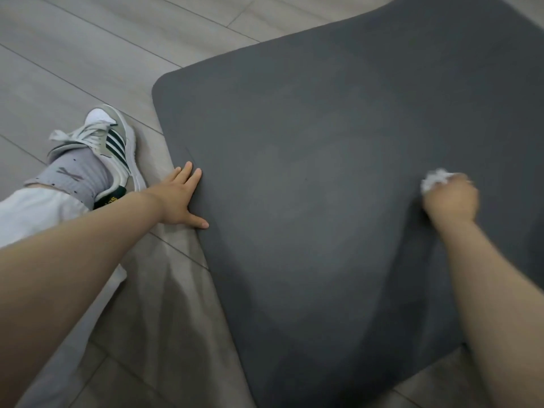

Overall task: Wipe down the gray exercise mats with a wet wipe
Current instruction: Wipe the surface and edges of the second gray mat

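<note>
A dark gray exercise mat lies flat on the floor and fills most of the view. My left hand presses on the mat's left edge with fingers spread and straight. My right hand, blurred, grips a crumpled white wet wipe against the mat's right part; the wipe sticks out past my knuckles.
Pale wood-look floor planks surround the mat. My left foot in a white striped sneaker with a gray sock rests on the floor just left of the mat. The mat's near edge runs at lower right.
</note>
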